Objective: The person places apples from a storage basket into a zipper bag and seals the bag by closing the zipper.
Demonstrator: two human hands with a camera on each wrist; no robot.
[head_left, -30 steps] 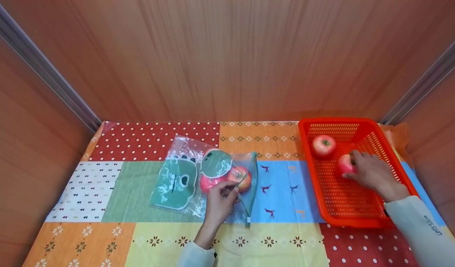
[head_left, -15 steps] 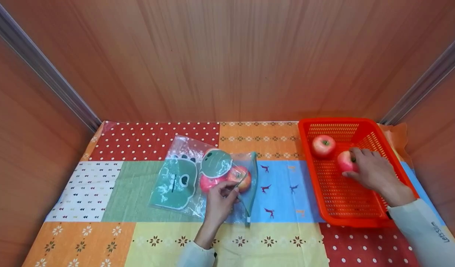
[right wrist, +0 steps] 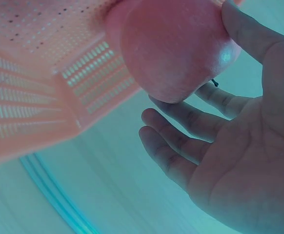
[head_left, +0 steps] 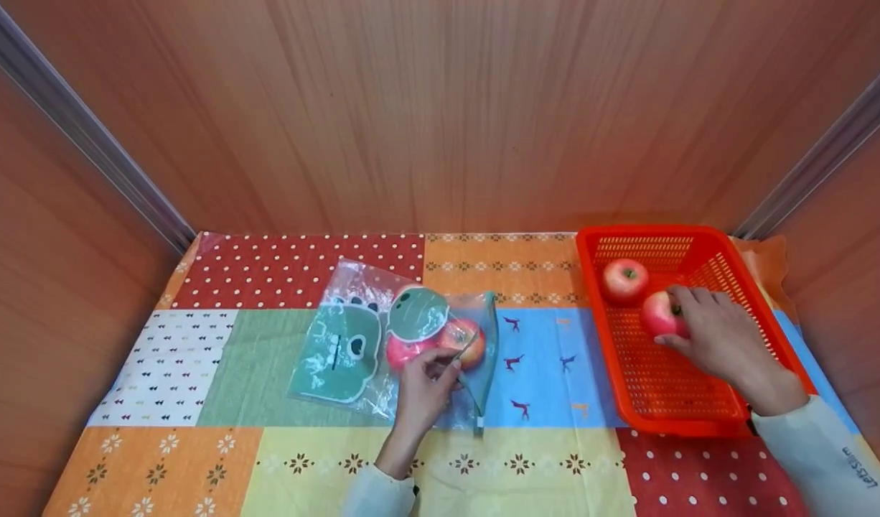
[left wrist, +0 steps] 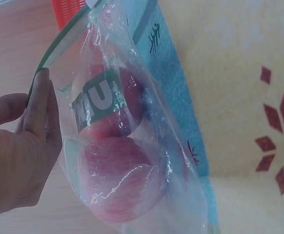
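Note:
My left hand [head_left: 424,391] pinches the green-edged rim of a clear zip bag [left wrist: 176,195] between thumb and fingers. The bag lies on the cloth and bears a green dinosaur print [head_left: 339,355]. Inside it show a pink-red apple [left wrist: 120,180] and another apple [left wrist: 132,95] partly behind a printed label. Over at the right, my right hand [head_left: 723,337] grips a red apple [head_left: 659,314] by thumb and fingertips, within the orange-red basket [head_left: 705,429]. The stem of this apple [right wrist: 176,48] points toward the palm in the right wrist view.
Another apple [head_left: 625,280] sits in the basket's far left corner. A patchwork tablecloth [head_left: 540,459] covers the table. Wood-grain panels [head_left: 440,115] stand at the back and both sides, the right one close beside the basket.
My right hand has drawn the gripped apple slightly left and up within the basket. The left hand keeps its pinch on the bag's rim, and the bag has stayed in place.

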